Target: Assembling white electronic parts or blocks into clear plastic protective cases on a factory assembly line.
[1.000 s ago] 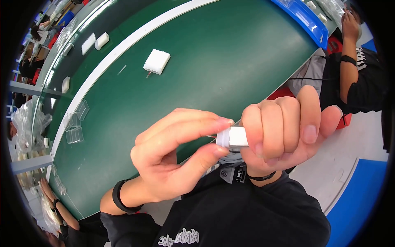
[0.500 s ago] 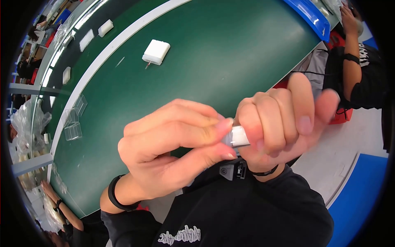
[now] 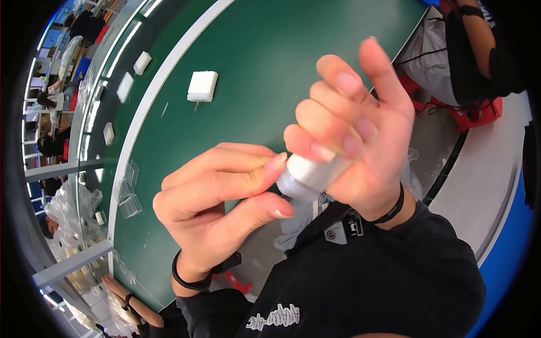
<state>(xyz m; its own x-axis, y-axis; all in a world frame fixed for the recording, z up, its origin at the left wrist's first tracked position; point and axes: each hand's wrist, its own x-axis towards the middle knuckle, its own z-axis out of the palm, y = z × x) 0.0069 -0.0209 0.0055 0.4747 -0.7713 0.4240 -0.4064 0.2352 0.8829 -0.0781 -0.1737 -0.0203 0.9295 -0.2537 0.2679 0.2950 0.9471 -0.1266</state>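
Note:
My right hand (image 3: 360, 129) wraps its lower fingers around a small white plastic block (image 3: 307, 169), with the thumb and upper fingers raised. A translucent cover (image 3: 296, 188) sits on the block's lower left end, slightly blurred. The thumb and fingertips of my left hand (image 3: 225, 191) pinch at that end from either side. Beyond my hands, on the green table (image 3: 253, 73), lies another white plastic block (image 3: 202, 84) with a thin metal pin sticking out of its near side.
Clear plastic covers (image 3: 128, 194) lie by the white strip (image 3: 147, 107) along the table's left side. Past it, several white blocks (image 3: 142, 63) rest on a dark belt, near clear plastic bags (image 3: 73, 208). Another person's arm (image 3: 478, 42) shows at upper right.
My right hand has tilted and moved left, and more of the block and its translucent end shows. My left hand stays at that end. The whole view has turned a little.

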